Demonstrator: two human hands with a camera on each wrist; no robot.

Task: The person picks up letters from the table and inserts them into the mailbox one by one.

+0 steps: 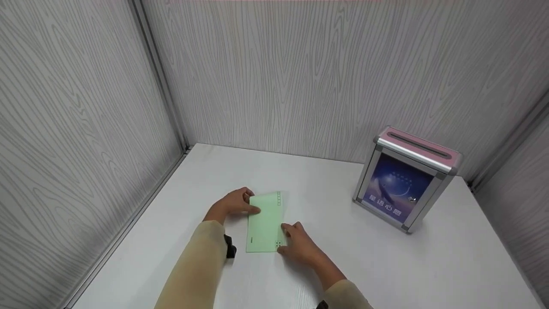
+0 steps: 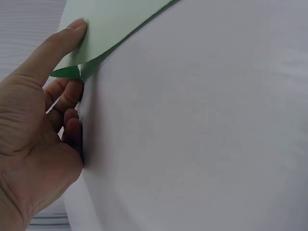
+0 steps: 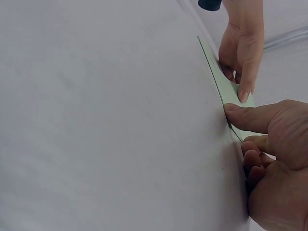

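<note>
A pale green envelope (image 1: 263, 223) lies flat on the white table (image 1: 377, 270), long side running away from me. My left hand (image 1: 233, 204) holds its far left edge: in the left wrist view the thumb (image 2: 62, 45) lies on top of the envelope (image 2: 115, 19) and the curled fingers sit at the edge below. My right hand (image 1: 300, 244) holds the near right corner. In the right wrist view its thumb (image 3: 250, 118) presses on the envelope (image 3: 224, 86), the other fingers curl beside the edge, and the left hand (image 3: 240, 48) shows beyond.
A pink-topped box (image 1: 405, 180) with a slot in its lid and a blue picture front stands at the back right of the table. Grey wood-grain walls close in the left, back and right sides.
</note>
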